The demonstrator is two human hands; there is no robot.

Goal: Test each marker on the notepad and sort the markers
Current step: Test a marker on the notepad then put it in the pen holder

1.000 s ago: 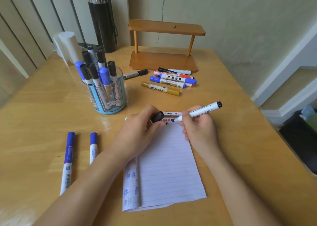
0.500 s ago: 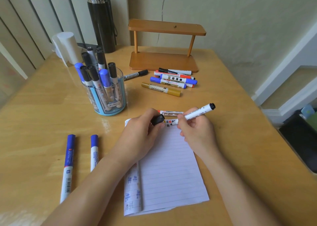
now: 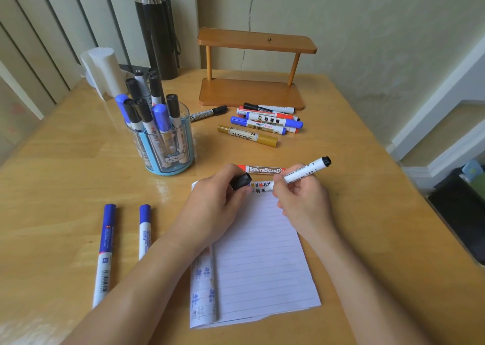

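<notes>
On the notepad (image 3: 257, 253), the right hand (image 3: 301, 200) grips a black marker (image 3: 301, 173), tip on paper. The left hand (image 3: 215, 205) pinches its black cap (image 3: 241, 181).

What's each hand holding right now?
Left hand: holding the black cap.
Right hand: holding the marker, tip down at the notepad.

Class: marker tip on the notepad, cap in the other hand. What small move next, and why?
Probably lift the black marker and push on the cap pinched in the left hand: the right hand holds its tip at marks on the notepad.
</notes>
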